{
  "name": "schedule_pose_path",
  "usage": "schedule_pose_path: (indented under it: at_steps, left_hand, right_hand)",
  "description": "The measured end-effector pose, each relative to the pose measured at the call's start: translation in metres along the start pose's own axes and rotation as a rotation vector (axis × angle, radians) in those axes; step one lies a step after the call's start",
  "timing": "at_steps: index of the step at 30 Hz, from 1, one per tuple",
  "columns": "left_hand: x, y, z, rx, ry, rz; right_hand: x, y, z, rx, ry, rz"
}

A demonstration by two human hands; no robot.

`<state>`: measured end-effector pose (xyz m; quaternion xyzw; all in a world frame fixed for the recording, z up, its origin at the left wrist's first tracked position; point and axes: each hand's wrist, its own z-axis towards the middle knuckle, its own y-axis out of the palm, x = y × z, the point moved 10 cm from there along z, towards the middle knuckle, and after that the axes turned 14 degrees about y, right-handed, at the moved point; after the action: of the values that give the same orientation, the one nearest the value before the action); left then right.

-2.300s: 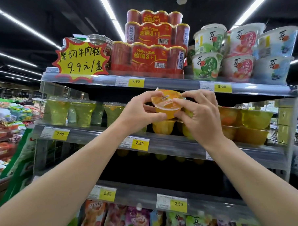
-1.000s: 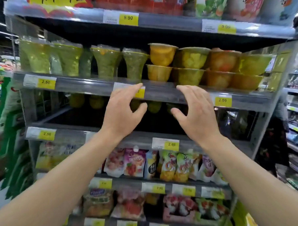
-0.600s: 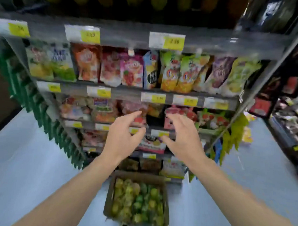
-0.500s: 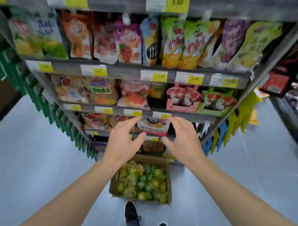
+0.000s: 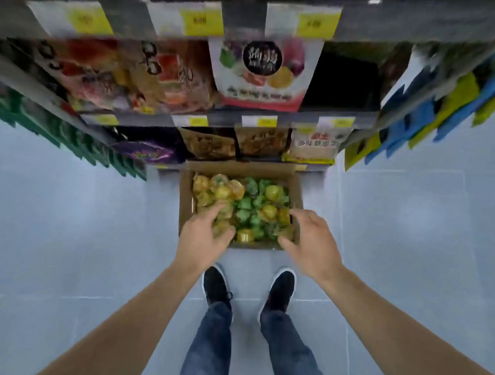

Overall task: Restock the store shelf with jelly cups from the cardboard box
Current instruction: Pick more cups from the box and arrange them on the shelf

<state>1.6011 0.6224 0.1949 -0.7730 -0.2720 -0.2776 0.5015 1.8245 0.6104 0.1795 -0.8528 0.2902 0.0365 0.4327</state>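
Note:
An open cardboard box (image 5: pixel 186 190) sits on the floor against the foot of the store shelf (image 5: pixel 294 120). Several yellow and green jelly cups (image 5: pixel 251 204) fill it. My left hand (image 5: pixel 203 236) hangs over the box's near left corner with spread fingers above the yellow cups. Over the near right corner is my right hand (image 5: pixel 309 241), fingers apart and slightly bent. Neither hand holds anything. The frame is blurred, so I cannot tell whether the fingertips touch the cups.
Lower shelf levels hold snack bags (image 5: pixel 261 74) and yellow price tags (image 5: pixel 202 22). Blue and yellow packets (image 5: pixel 431 110) hang at the right, green ones (image 5: pixel 72 143) at the left. My two black shoes (image 5: pixel 216 285) stand just behind the box on grey floor tiles.
I placed an orange jelly cup on the upper shelf and let go. My view then swung down past the lower shelves, and both empty hands dropped to the box on the floor.

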Motion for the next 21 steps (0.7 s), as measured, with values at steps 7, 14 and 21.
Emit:
schedule_pose_path:
  at_steps: [7, 14, 21]
  left_hand:
    - [-0.154, 0.093, 0.048, -0.096, -0.1, 0.004]
    - [-0.28, 0.177, 0.101, -0.274, -0.092, 0.105]
    - [-0.356, 0.24, 0.139, -0.398, -0.079, 0.125]
  right_hand:
    - [0.027, 0.161, 0.095, -0.158, 0.064, -0.008]
    - [0.058, 0.284, 0.187, -0.23, 0.107, -0.045]
    - [0.078, 0.372, 0.247, -0.342, 0.14, -0.12]
